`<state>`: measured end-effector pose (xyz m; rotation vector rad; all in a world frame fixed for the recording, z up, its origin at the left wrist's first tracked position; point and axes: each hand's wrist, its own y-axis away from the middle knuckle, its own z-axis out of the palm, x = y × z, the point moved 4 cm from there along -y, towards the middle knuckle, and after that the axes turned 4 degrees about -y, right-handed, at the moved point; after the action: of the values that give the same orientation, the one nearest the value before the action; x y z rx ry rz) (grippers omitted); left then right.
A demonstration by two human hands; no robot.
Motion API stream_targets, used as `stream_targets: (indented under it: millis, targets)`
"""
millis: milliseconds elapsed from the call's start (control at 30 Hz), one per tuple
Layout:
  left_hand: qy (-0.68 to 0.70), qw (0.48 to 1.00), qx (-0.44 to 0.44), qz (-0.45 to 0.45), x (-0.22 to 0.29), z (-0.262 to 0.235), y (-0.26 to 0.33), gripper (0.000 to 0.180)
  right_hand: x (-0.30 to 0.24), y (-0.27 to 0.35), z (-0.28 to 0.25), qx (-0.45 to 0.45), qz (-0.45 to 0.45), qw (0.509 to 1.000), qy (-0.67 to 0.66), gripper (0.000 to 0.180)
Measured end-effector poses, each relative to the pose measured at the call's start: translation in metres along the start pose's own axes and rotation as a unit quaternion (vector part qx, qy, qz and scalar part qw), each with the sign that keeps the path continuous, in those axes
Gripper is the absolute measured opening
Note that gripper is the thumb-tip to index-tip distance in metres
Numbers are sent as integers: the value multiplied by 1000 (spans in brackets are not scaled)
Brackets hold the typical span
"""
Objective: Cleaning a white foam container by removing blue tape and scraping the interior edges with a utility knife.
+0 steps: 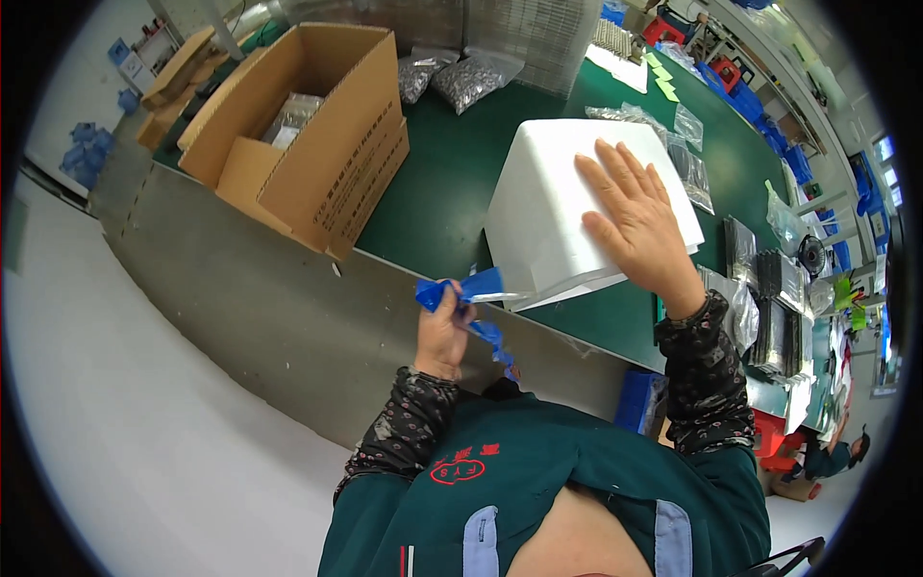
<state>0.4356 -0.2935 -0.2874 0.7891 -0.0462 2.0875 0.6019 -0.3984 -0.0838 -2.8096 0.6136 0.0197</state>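
Note:
A white block-shaped box (540, 178), perhaps foam, stands near the front edge of the green table (437, 159). My right hand (635, 216) lies flat on its top with the fingers spread. In my left hand (442, 337), just off the table edge, is a crumpled strip of blue tape (486, 286). The fingers are closed round it. A clear, shiny stretch runs from the blue strip to the box's lower near corner, and a twisted tail of blue hangs below the hand.
An open brown carton (336, 188) with a clear packet inside stands at the left. Bags of small metal parts (473, 82) lie behind. To the right are stacked dark trays (777, 327) and a small fan (812, 255). A blue bin (636, 399) sits below the table edge. Another person (832, 457) is far right.

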Motion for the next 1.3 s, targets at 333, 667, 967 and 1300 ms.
stream_targets:
  millis: [333,667,967,1300]
  targets:
    - [-127,943,307,-12,-40,-195,43,14,6,-1,0,-3,-2,1000,-21,53]
    - [-129,881,454,-6,-41,-275,63,16,6,0,-4,-21,-5,999,-43,66]
    - [94,955,260,111,56,-203,46,23,-74,15,-8,-98,-247,961,73,47]
    - [215,924,136,285,142,-195,83,13,32,37,-21,299,-96,949,-10,41]
